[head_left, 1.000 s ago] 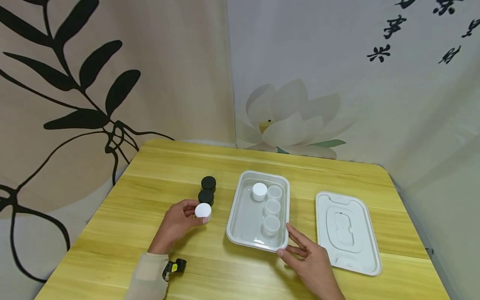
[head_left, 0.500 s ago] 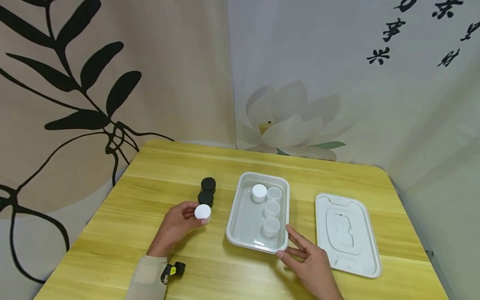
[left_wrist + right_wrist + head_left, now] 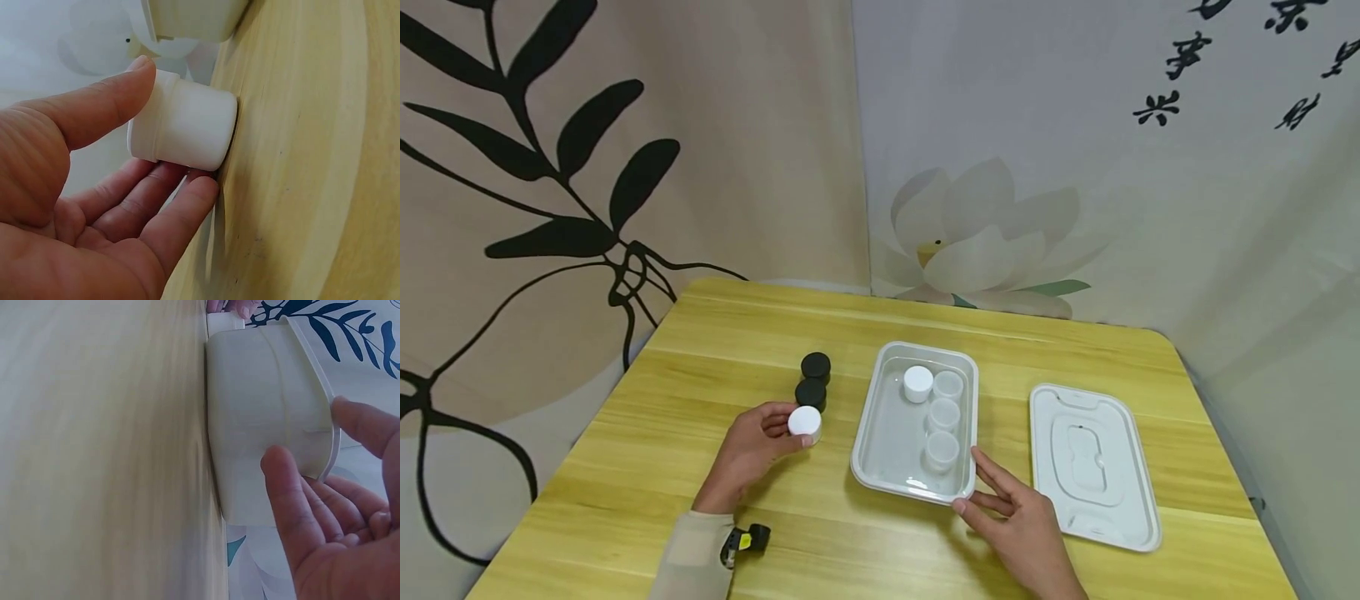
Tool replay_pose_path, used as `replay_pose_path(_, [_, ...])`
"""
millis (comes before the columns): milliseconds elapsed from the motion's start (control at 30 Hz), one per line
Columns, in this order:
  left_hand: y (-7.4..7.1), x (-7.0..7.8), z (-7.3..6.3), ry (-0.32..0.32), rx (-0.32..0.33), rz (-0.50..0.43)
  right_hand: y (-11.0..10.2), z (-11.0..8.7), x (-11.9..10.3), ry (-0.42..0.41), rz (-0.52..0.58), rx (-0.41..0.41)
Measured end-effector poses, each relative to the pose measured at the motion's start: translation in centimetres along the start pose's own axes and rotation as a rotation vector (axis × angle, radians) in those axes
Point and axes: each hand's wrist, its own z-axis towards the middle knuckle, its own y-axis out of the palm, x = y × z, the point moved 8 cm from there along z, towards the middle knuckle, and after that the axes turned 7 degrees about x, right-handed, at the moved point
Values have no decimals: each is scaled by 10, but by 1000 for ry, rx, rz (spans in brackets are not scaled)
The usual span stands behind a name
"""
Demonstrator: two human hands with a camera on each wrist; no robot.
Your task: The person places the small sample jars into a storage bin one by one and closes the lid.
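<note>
1. Head view: the left hand [image 3: 752, 454] pinches a white lidded jar [image 3: 805, 423] left of the tub; the jar's base meets the desk [image 3: 850, 550].
2. The right hand [image 3: 1018, 529] grips the near right corner of the plastic tub [image 3: 887, 471].
3. The tub contains one opaque white pot [image 3: 917, 383] and three translucent pots [image 3: 942, 451].
4. Two black round containers [image 3: 811, 393] stand just beyond the pinched jar.
5. A rectangular lid [image 3: 1090, 475] lies right of the tub.
</note>
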Motion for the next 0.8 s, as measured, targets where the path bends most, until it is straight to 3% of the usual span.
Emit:
replay_pose_path(433, [-3, 1, -2, -8, 28, -66, 0, -1, 0, -12, 20, -1])
replay_pose_path(800, [-7, 15, -5, 13, 35, -29, 0, -1, 1, -23, 24, 3])
